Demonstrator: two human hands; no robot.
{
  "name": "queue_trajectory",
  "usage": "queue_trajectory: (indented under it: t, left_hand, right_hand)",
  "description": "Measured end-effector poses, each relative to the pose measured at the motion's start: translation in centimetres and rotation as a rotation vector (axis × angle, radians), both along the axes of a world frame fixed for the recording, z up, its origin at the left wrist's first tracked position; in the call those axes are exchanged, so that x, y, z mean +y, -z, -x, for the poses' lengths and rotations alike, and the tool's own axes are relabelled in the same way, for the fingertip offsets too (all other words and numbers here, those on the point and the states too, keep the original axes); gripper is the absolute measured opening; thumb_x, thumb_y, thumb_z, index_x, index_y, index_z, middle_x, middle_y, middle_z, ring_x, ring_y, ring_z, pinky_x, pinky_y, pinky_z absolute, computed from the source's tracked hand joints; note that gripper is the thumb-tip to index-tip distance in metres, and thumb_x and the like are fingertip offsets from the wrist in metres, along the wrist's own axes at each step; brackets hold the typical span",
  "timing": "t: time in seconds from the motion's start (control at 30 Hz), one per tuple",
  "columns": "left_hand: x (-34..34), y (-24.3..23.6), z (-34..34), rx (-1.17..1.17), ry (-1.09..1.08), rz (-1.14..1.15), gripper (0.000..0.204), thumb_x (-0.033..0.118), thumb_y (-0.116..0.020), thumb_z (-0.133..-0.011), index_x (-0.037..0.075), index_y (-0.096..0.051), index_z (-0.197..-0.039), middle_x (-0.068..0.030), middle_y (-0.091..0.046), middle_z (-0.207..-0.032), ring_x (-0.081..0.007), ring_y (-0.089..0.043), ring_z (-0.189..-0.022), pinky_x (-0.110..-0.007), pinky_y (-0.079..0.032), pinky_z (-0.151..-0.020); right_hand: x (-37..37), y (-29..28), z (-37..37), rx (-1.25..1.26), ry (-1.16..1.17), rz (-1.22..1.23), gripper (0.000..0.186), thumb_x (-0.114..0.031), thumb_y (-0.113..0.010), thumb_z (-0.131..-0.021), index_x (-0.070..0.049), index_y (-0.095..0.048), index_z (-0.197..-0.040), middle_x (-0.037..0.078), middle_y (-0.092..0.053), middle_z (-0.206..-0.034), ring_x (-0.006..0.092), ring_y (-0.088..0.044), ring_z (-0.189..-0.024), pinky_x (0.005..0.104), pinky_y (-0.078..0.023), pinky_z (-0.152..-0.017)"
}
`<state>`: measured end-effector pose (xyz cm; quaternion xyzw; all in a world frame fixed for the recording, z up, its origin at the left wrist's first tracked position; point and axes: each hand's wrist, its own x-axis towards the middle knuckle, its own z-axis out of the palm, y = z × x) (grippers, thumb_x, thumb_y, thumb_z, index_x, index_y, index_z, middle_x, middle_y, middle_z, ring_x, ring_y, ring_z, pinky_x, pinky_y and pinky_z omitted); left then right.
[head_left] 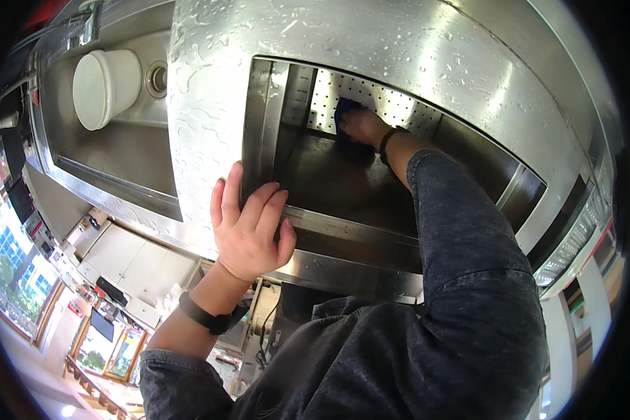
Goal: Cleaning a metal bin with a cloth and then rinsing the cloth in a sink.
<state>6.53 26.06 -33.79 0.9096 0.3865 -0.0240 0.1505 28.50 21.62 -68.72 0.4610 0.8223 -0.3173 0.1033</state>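
The dark blue cloth looks soft and bunched up. It is near the top middle of the frame, down inside a deep metal box, against a shiny wall with lots of little holes. The right hand is closed around the cloth, with its fingers bent. The left hand is just left of the middle of the frame. It is flat and empty, with its fingers spread wide, and it lies at the box's near left corner. I can't tell how hard it presses.

Each wrist has a dark band, and the sleeves are dark gray. Around the box is a silver counter with drops of water on it. At the upper left is a sink with a white bucket tipped on its side next to the round drain.

The right hand hides some of the cloth. The right arm covers part of the box. The bottom of the box is dark and hard to see.
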Motion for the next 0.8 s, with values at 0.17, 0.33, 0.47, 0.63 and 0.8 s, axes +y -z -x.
queue_trajectory:
  t: [0.17,0.33,0.47,0.63,0.8]
  left_hand:
    - [-0.1,0.0,0.3,0.000,-0.019,-0.005,0.034,0.018,-0.056,-0.069,0.007,-0.064,-0.100,-0.0067,-0.061,-0.106,-0.0438,-0.035,-0.127,-0.053,-0.020,-0.106]
    - [-0.1,-0.1,0.4,0.003,-0.047,-0.007,0.033,0.018,-0.056,-0.070,0.006,-0.064,-0.099,-0.0066,-0.061,-0.105,-0.0428,-0.036,-0.127,-0.052,-0.021,-0.106]
    - [0.0,0.0,-0.1,-0.006,-0.030,0.000,0.033,0.018,-0.055,-0.070,0.006,-0.064,-0.100,-0.0067,-0.061,-0.105,-0.0424,-0.037,-0.127,-0.051,-0.021,-0.106]
    - [-0.2,0.0,0.2,0.002,-0.044,0.025,0.034,0.018,-0.055,-0.070,0.006,-0.063,-0.100,-0.0069,-0.062,-0.104,-0.0419,-0.037,-0.127,-0.051,-0.021,-0.106]
    - [0.1,0.1,0.2,-0.003,-0.045,-0.004,0.034,0.018,-0.055,-0.070,0.006,-0.063,-0.100,-0.0068,-0.062,-0.103,-0.0419,-0.036,-0.127,-0.051,-0.021,-0.106]
  right_hand:
    - [1.7,-0.8,2.0,-0.017,0.176,0.220,0.033,-0.032,-0.068,-0.077,-0.006,-0.065,-0.095,0.012,-0.063,-0.100,0.0305,-0.061,-0.095,0.0397,-0.049,-0.082]
    - [-1.3,-0.9,-2.2,0.028,0.214,0.120,0.023,-0.028,-0.066,-0.075,-0.009,-0.065,-0.086,0.012,-0.064,-0.092,0.0297,-0.061,-0.088,0.0420,-0.050,-0.077]
    - [-0.6,1.6,0.7,0.076,0.291,0.046,0.024,-0.031,-0.066,-0.075,-0.009,-0.066,-0.085,0.012,-0.065,-0.088,0.0303,-0.062,-0.083,0.0428,-0.051,-0.071]
    - [2.7,-0.9,4.4,0.027,0.326,0.113,0.027,-0.033,-0.065,-0.077,-0.006,-0.068,-0.081,0.016,-0.067,-0.085,0.0334,-0.065,-0.085,0.0427,-0.051,-0.074]
    - [-1.0,-1.1,-1.5,-0.053,0.274,0.181,0.023,-0.029,-0.067,-0.074,-0.007,-0.068,-0.082,0.015,-0.067,-0.089,0.0315,-0.064,-0.087,0.0421,-0.052,-0.073]
